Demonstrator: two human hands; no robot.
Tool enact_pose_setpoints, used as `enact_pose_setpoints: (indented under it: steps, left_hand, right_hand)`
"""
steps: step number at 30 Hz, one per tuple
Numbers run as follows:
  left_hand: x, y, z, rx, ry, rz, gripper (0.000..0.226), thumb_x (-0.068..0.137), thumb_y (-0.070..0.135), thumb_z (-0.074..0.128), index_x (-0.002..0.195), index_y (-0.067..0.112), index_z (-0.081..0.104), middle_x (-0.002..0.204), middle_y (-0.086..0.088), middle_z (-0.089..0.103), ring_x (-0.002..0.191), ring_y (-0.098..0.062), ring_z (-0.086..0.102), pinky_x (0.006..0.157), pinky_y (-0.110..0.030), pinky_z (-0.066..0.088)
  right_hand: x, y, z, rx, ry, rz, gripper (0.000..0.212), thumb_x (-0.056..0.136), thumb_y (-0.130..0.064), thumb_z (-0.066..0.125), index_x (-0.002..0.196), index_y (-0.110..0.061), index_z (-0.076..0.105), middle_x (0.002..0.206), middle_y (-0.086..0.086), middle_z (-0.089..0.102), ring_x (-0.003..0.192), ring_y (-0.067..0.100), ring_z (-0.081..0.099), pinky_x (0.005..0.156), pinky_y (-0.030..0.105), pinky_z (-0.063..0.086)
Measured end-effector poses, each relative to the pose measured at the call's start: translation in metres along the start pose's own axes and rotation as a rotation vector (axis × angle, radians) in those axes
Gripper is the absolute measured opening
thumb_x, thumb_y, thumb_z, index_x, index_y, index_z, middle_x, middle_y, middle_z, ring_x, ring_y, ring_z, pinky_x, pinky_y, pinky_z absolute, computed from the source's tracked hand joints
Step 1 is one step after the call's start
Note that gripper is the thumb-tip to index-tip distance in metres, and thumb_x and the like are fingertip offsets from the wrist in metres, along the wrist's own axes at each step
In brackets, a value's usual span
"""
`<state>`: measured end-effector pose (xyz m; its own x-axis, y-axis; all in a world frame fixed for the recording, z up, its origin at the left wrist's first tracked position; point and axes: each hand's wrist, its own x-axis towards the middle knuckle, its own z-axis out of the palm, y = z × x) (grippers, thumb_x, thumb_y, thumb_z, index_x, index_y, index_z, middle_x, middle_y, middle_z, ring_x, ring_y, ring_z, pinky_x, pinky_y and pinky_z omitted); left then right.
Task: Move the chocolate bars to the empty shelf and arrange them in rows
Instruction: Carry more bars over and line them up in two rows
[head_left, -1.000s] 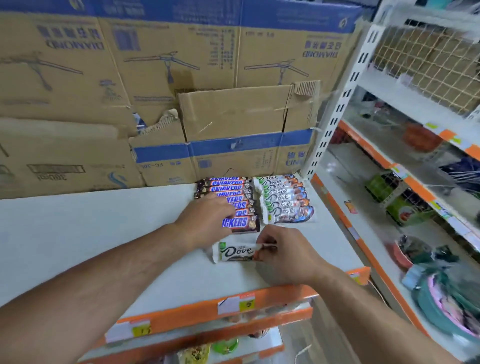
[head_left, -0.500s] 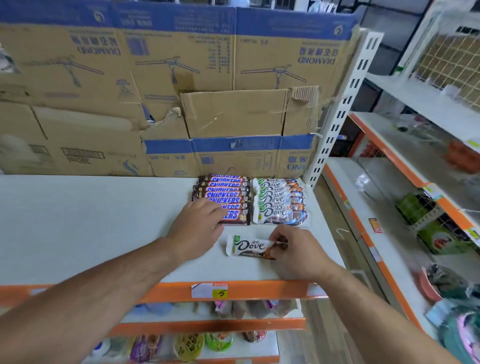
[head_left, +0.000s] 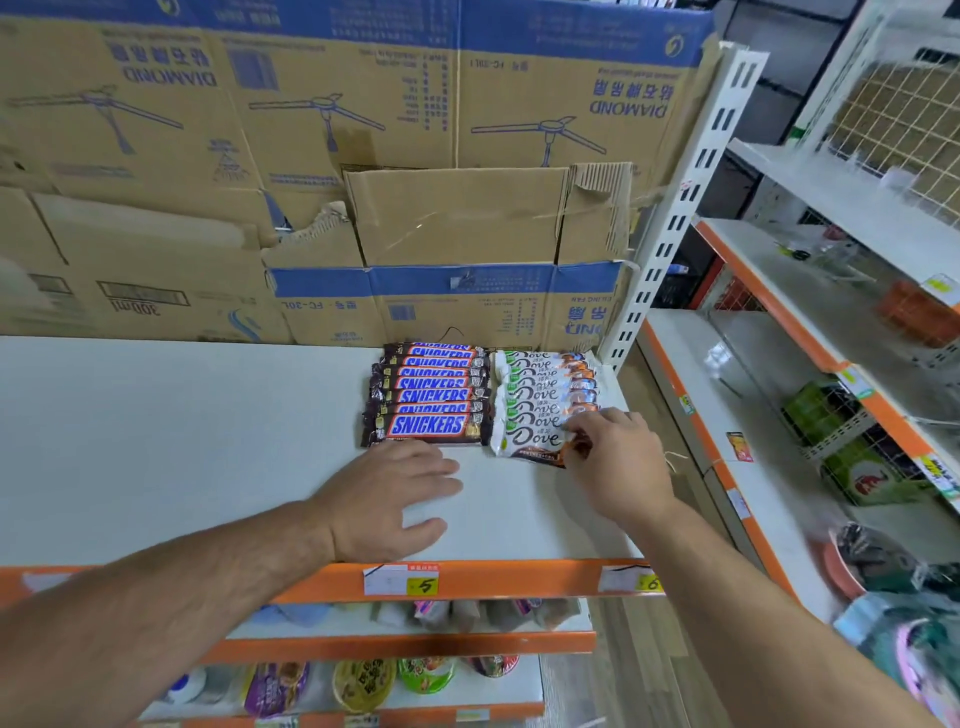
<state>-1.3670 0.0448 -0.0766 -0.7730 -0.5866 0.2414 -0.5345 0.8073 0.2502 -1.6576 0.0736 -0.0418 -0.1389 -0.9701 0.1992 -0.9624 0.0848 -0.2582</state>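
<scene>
On the white shelf (head_left: 182, 441) lie two rows of chocolate bars side by side: several brown Snickers bars (head_left: 428, 395) on the left and several white Dove bars (head_left: 545, 389) on the right. The front Dove bar (head_left: 530, 439) lies at the near end of its row, and my right hand (head_left: 618, 462) pinches its right end. My left hand (head_left: 389, 499) rests flat on the shelf just in front of the Snickers row, fingers spread, holding nothing.
Cardboard boxes (head_left: 363, 156) stand along the back of the shelf. A slotted white upright (head_left: 680, 208) marks its right end. The front edge carries an orange strip with price tags (head_left: 402, 578). Lower shelves hold snacks (head_left: 363, 680). Another rack with goods (head_left: 831, 415) stands to the right.
My right hand has moved the loose Dove bar back and right, up against the front of the Dove row. My left hand has come off the Snickers bars onto the shelf.
</scene>
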Motion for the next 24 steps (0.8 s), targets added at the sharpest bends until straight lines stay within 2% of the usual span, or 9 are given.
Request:
enact_pose_setpoints:
  steps: [2, 5, 14, 24]
  left_hand:
    - [0.001, 0.0, 0.001, -0.004, 0.003, -0.013, 0.043, 0.081, 0.044, 0.064, 0.119, 0.023, 0.068, 0.128, 0.006, 0.063, 0.117, -0.02, 0.056, 0.1, -0.04, 0.045]
    - [0.0, 0.0, 0.003, -0.018, 0.016, -0.022, 0.044, 0.081, 0.044, 0.064, 0.119, 0.023, 0.068, 0.127, 0.007, 0.063, 0.117, -0.019, 0.055, 0.1, -0.039, 0.045]
    - [-0.001, -0.004, 0.007, -0.026, 0.046, -0.032, 0.044, 0.081, 0.047, 0.062, 0.119, 0.027, 0.067, 0.128, 0.011, 0.062, 0.118, -0.013, 0.051, 0.101, -0.035, 0.042]
    - [0.003, -0.001, 0.004, -0.016, 0.039, -0.039, 0.042, 0.079, 0.046, 0.063, 0.116, 0.026, 0.069, 0.126, 0.01, 0.063, 0.115, -0.015, 0.054, 0.1, -0.036, 0.044]
  right_hand:
    - [-0.006, -0.004, 0.006, -0.061, 0.091, -0.073, 0.028, 0.077, -0.026, 0.068, 0.104, -0.026, 0.071, 0.106, -0.002, 0.067, 0.1, 0.03, 0.056, 0.073, 0.036, 0.041]
    - [-0.011, -0.009, 0.017, -0.104, 0.098, -0.136, 0.032, 0.073, -0.031, 0.07, 0.104, -0.025, 0.071, 0.101, -0.001, 0.065, 0.095, 0.03, 0.057, 0.072, 0.038, 0.043]
    - [-0.007, -0.024, 0.026, -0.09, 0.052, -0.017, 0.032, 0.079, -0.028, 0.058, 0.11, -0.027, 0.062, 0.109, -0.001, 0.059, 0.105, 0.028, 0.049, 0.077, 0.04, 0.042]
    - [-0.006, -0.031, 0.024, -0.089, 0.002, 0.04, 0.035, 0.078, -0.025, 0.053, 0.112, -0.024, 0.059, 0.115, 0.001, 0.057, 0.109, 0.027, 0.047, 0.076, 0.04, 0.046]
